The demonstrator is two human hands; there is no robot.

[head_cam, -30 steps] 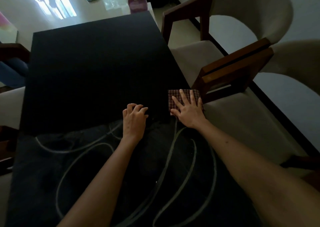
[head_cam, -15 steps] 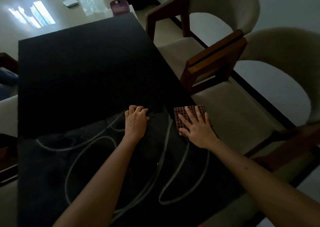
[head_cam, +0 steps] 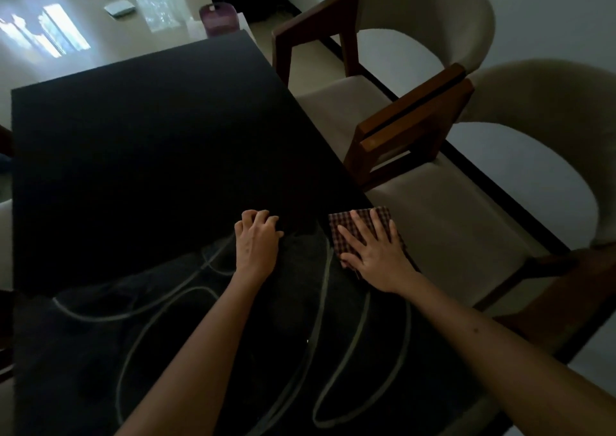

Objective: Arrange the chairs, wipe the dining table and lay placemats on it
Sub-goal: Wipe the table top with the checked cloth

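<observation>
Since the earlier frames, the right hand (head_cam: pixel 373 249) and the checked cloth (head_cam: pixel 363 227) under it are seen to have been drawn along the tabletop's right edge toward the near end, while the left hand (head_cam: pixel 256 244) has remained at the far edge of the dark placemat (head_cam: pixel 200 342). Right hand: fingers spread flat, palm pressed on the folded cloth; nothing is gripped. Left hand: fingers curled, tips bunched at the placemat's far edge near the middle of the tabletop (head_cam: pixel 150 155); whether fabric is pinched cannot be told in the dim light. Cloth: located at the right edge of the tabletop, just beside the near chair (head_cam: pixel 466 209), on or at the placemat's right margin. Placemat: dark, marked with pale looping lines, spread over the near half of the tabletop. Far half of the tabletop: bare black surface. Chairs: two cream-upholstered, wood-armed chairs are set along the right side, the far chair (head_cam: pixel 350 102) touching or nearly touching the near one. Progress, as judged: chairs on this side appear placed; wiping is in hand; one placemat is laid; further placemats for the far half are judged outstanding.
</observation>
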